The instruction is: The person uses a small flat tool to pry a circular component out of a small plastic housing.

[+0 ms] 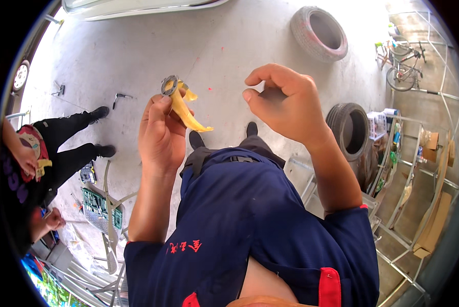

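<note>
My left hand (160,135) is raised in front of my chest and holds a small grey metal ring-shaped part (170,85) together with a yellow, peel-like strip (186,111) that curls down to the right. My right hand (285,102) hovers just to the right of it, fingers curled, thumb and forefinger close, with nothing seen in it. I stand in a dark blue work shirt over a concrete floor (224,46); my black shoes (196,139) show below the hands.
Two tyres (320,34) (350,130) lie on the floor to the right. Another person in black (60,143) stands at the left. A wrench (120,97), a socket tray (100,206), metal racks (418,169), a bicycle (404,64) and a car's edge (137,7) surround me.
</note>
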{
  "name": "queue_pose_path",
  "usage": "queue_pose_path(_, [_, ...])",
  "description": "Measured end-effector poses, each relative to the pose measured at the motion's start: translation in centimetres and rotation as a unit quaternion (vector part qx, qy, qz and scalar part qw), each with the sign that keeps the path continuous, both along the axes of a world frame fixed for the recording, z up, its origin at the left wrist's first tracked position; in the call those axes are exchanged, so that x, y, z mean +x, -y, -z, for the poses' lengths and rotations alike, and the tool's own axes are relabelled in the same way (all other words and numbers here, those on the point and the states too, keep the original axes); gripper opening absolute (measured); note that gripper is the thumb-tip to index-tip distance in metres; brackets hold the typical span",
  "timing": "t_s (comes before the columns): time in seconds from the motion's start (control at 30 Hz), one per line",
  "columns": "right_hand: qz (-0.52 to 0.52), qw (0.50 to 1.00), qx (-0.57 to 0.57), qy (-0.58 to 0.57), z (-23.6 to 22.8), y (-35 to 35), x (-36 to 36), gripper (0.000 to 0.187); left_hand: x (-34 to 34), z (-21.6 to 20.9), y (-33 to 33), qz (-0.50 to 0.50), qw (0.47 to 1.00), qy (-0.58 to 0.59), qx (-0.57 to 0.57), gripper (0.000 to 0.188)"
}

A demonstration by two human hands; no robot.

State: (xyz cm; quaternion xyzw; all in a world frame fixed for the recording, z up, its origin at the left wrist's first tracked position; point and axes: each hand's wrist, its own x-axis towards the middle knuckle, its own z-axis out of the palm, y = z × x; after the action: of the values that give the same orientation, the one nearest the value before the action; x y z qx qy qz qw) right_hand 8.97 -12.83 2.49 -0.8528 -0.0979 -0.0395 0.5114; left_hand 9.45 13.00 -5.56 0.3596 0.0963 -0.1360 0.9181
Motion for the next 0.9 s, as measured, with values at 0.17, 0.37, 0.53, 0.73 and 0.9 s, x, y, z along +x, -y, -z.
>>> queue_pose_path(0.17, [0.026, 0.996, -0.059, 0.062, 0.9, 0.5, -0.8, 0.015, 3.8, 1.1, 2.1, 0.045, 0.997, -0.060, 0.004, 0.022])
queue_pose_path(0.37, [0.024, 0.989, -0.103, 0.104, 1.4, 4.8, 1.3, 0.019, 9.1, 1.8, 7.4, 0.142, 0.984, -0.089, -0.061, 0.025])
queue_pose_path(0.53, [0.028, 0.944, -0.212, 0.250, 1.9, 11.9, 5.3, 0.024, 12.2, 0.4, 15.6, 0.166, 0.977, -0.125, -0.050, 0.023])
queue_pose_path(0.73, [-0.084, 0.896, -0.249, 0.357, 1.3, 19.6, 12.1, 0.018, 15.8, 1.7, 24.8, 0.222, 0.975, 0.015, -0.006, 0.028])
queue_pose_path(0.9, [-0.059, 0.937, -0.200, 0.279, -2.5, 29.0, 19.1, 0.009, 21.3, -2.6, 33.1, 0.245, 0.969, -0.015, -0.005, 0.033])
